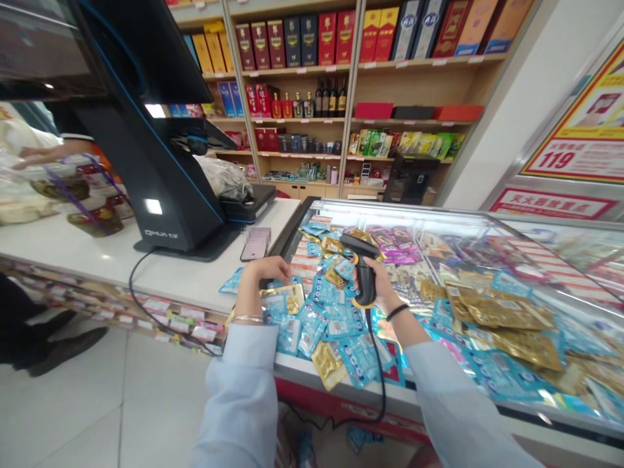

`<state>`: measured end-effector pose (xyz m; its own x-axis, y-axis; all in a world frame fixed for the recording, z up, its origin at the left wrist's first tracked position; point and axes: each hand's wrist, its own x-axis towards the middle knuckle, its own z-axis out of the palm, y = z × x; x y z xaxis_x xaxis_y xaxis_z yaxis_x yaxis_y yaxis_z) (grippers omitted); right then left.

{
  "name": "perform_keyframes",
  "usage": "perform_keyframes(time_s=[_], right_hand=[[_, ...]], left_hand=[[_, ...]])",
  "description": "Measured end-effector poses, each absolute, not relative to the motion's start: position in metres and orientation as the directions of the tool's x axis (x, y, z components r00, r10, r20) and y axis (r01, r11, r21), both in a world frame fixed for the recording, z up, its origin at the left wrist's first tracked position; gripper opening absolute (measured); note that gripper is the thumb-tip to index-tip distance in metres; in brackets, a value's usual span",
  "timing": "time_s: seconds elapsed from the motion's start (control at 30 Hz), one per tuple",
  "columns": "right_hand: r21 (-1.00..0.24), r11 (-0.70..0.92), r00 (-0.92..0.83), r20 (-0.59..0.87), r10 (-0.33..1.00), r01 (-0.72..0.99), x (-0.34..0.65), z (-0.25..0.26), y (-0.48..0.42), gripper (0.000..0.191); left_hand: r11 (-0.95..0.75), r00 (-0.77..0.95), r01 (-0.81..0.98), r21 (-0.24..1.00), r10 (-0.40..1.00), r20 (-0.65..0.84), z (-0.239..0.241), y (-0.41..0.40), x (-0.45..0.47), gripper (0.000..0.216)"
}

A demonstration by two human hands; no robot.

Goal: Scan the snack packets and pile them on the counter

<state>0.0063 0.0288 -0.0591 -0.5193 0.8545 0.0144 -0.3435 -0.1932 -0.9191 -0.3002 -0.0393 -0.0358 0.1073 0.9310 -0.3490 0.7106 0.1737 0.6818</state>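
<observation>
Gripping the scanner (pixel 363 273), the right hand (pixel 377 286) has its fingers wrapped round the handle, the head aimed down and left over the sachets (pixel 316 312); its cord hangs off the front edge. From the big things down: a glass-topped freezer (pixel 487 224) carries the heap of small packets, and beside it a white tabletop (pixel 73 250) bears a black till screen (pixel 146 149) on its stand, with a phone (pixel 255 245) lying at the tabletop's near corner. Blue sachets make up most of the pile near the hands, with gold ones (pixel 507 325) spread further right. The left hand (pixel 266 270) rests palm down on the pile's left edge, fingers curled loosely on the packets; I cannot tell whether that grip has closed on any single one. The step in hand looks like scanning sachets one at a time. A next move would call for lifting or turning one sachet so its barcode faces the scanner head, clear of the neighbours. Another person's hand (pixel 34 156) shows far left, near some jars.
</observation>
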Motion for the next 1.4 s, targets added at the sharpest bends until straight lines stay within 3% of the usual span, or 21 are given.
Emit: perform_keyframes(time_s=[0.17, 0.27, 0.37, 0.43, 0.5, 0.63, 0.8, 1.07, 1.27, 1.4], right_hand=[[-0.919, -0.188, -0.500, 0.012, 0.866, -0.348, 0.007, -0.055, 0.026, 0.032], [-0.918, -0.186, -0.495, 0.014, 0.869, -0.351, 0.007, -0.054, 0.026, 0.031], [-0.916, -0.182, -0.493, 0.019, 0.870, -0.357, 0.005, -0.054, 0.026, 0.031], [-0.915, -0.179, -0.494, 0.025, 0.869, -0.362, 0.005, -0.053, 0.025, 0.031], [-0.914, -0.170, -0.493, 0.038, 0.869, -0.369, 0.005, -0.052, 0.024, 0.032], [-0.915, -0.144, -0.492, 0.067, 0.868, -0.377, 0.005, -0.050, 0.022, 0.033], [-0.917, -0.129, -0.505, 0.087, 0.859, -0.378, 0.005, -0.050, 0.021, 0.033], [-0.917, -0.104, -0.497, 0.111, 0.861, -0.385, 0.005, -0.053, 0.023, 0.032], [-0.964, 0.040, -0.527, 0.177, 0.831, -0.261, 0.010, -0.048, 0.024, 0.033], [-0.976, 0.134, -0.567, 0.211, 0.797, -0.174, 0.014, -0.044, 0.022, 0.033]], left_hand=[[0.168, 0.109, 0.645, 0.746, 0.945, -0.307, -0.027, -0.050, -0.300, 0.028], [0.060, 0.042, 0.514, 0.856, 0.995, -0.096, -0.020, -0.049, -0.290, 0.032], [-0.070, -0.145, 0.374, 0.925, 0.980, 0.133, -0.021, -0.041, -0.278, 0.036], [-0.120, -0.287, 0.287, 0.950, 0.936, 0.205, -0.027, -0.030, -0.271, 0.035], [-0.121, -0.436, 0.180, 0.976, 0.880, 0.189, -0.037, -0.018, -0.266, 0.033], [-0.075, -0.699, -0.100, 0.992, 0.715, -0.017, -0.055, 0.005, -0.261, 0.029], [-0.212, -0.707, -0.320, 0.923, 0.702, -0.084, -0.058, 0.014, -0.257, 0.027], [-0.290, -0.683, -0.299, 0.909, 0.731, 0.008, -0.059, 0.013, -0.249, 0.029], [-0.371, -0.667, 0.034, 0.928, 0.683, 0.298, -0.050, 0.003, -0.247, 0.047], [-0.408, -0.675, 0.132, 0.903, 0.631, 0.383, -0.042, -0.003, -0.246, 0.049]])
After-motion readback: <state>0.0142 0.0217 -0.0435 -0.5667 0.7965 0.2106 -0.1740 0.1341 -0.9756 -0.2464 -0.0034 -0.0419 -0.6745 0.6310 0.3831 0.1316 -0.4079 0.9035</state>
